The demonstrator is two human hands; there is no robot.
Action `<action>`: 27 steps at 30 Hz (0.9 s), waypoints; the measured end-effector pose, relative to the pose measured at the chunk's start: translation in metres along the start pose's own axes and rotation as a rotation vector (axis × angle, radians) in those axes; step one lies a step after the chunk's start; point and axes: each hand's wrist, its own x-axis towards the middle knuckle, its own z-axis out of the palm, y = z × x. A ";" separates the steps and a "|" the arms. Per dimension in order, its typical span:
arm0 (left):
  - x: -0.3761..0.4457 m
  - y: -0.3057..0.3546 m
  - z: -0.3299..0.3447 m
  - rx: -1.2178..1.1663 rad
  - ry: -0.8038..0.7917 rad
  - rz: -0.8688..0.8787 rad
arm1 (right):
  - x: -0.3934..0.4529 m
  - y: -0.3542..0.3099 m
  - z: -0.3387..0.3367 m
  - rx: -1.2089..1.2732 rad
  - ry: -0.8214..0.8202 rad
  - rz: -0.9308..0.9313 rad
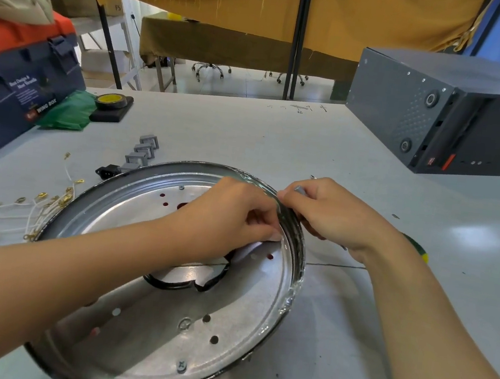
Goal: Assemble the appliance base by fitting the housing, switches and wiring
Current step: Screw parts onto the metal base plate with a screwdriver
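Note:
A round metal housing (145, 327) with a raised rim lies on the white table, its inside facing up. My left hand (230, 215) reaches inside it at the right wall, fingers curled on a small white part against the wall. My right hand (330, 214) is outside the same spot on the rim, pinching a small grey switch (299, 189) against the wall. Three grey switches (142, 153) and a black power socket (107, 171) lie beyond the housing at the left. White wires with brass terminals (22, 210) are spread on the table to the left.
A blue toolbox with an orange lid (14, 84) stands at the far left, with a green bag (67, 109) and a roll of tape (110, 101) beside it. A dark grey machine case (450, 115) sits at the back right. A green-handled tool (416, 248) lies under my right wrist.

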 end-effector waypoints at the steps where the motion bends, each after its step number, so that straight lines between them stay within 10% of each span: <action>1: 0.000 -0.001 -0.001 -0.029 -0.010 -0.022 | 0.000 0.000 0.000 0.008 0.019 -0.011; 11: 0.003 -0.009 -0.005 -0.273 -0.119 -0.166 | 0.000 -0.007 -0.009 0.491 0.372 -0.196; 27: 0.004 -0.010 -0.003 -0.364 -0.127 -0.218 | -0.008 -0.014 0.004 0.154 0.344 -0.317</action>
